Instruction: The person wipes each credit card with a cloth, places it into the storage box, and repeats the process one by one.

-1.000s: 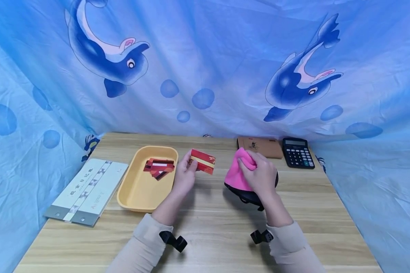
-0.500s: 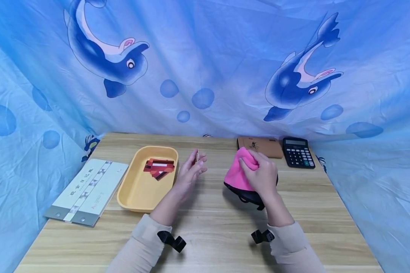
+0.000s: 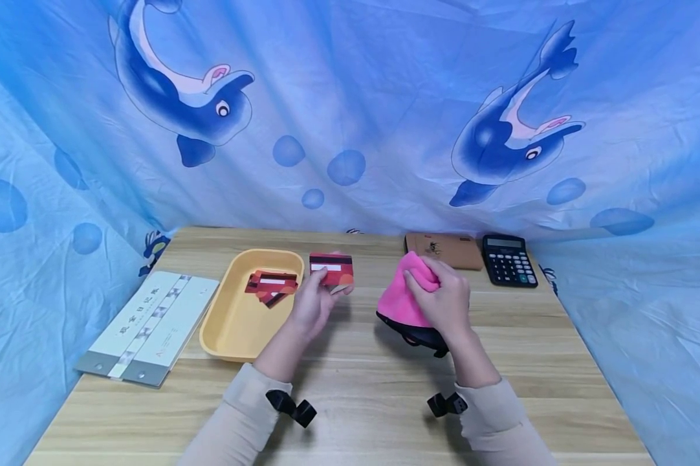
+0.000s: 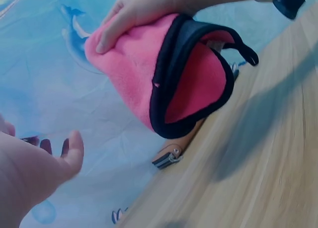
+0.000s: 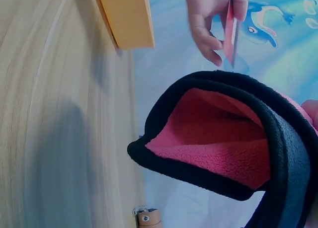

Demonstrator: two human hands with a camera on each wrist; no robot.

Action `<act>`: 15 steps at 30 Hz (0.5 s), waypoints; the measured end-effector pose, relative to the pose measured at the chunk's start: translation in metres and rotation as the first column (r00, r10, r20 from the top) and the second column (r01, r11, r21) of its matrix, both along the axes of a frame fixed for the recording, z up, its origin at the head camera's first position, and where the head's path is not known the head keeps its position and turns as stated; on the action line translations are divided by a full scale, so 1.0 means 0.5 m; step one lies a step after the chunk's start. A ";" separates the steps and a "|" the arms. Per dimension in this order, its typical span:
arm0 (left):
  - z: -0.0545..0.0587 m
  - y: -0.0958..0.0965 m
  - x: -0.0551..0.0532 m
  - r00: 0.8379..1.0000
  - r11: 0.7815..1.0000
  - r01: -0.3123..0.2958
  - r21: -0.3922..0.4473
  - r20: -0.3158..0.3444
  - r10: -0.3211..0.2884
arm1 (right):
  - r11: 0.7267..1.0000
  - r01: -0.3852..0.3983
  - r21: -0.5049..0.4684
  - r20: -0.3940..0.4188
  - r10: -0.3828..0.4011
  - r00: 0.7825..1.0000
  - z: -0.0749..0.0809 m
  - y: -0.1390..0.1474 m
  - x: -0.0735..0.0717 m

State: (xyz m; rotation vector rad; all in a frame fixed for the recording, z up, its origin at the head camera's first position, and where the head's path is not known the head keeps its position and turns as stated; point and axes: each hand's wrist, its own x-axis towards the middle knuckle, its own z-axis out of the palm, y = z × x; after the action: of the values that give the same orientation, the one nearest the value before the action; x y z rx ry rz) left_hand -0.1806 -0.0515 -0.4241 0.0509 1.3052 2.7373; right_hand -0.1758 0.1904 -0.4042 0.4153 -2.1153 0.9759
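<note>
My left hand (image 3: 315, 304) holds a red bank card (image 3: 339, 264) between thumb and fingers, its black stripe and white strip facing up towards me in the head view. In the right wrist view the same card (image 5: 230, 34) appears edge-on. My right hand (image 3: 448, 298) grips the gathered top of a pink fleece pouch (image 3: 401, 298) with a black rim. The pouch's mouth hangs open; its pink lining (image 5: 213, 138) shows in the right wrist view and no contents are visible. To the left, several red bank cards (image 3: 274, 282) lie overlapping in a yellow tray (image 3: 233, 336).
A grey-white ledger book (image 3: 149, 323) lies at the table's left edge. At the back right are a brown leather wallet (image 3: 451, 251) and a black calculator (image 3: 508, 261). A blue dolphin-print curtain (image 3: 350, 116) closes off the back and sides of the wooden table (image 3: 356, 401).
My left hand has turned the card over, from its red and gold face, through edge-on, to its striped back. The right hand with the pouch has barely shifted.
</note>
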 end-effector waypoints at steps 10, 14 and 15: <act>-0.022 0.020 -0.002 0.997 0.950 -0.079 -0.303 -0.032 0.073 | 0.998 -0.066 0.008 -0.018 0.066 0.998 -0.001 -0.011 0.002; -0.023 0.029 0.001 0.995 0.949 -0.101 -0.298 -0.022 0.099 | 0.993 -0.113 0.041 0.034 0.112 0.993 -0.001 -0.023 0.010; -0.023 0.032 0.003 0.995 0.951 -0.102 -0.293 -0.018 0.101 | 0.991 -0.123 0.052 0.052 0.120 0.991 -0.001 -0.026 0.011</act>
State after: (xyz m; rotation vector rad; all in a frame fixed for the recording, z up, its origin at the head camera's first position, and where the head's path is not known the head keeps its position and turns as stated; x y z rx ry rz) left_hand -0.1793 -0.0353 -0.4358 -0.0389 1.7463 2.5889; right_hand -0.1702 0.1772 -0.4047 0.5591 -2.1858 1.0074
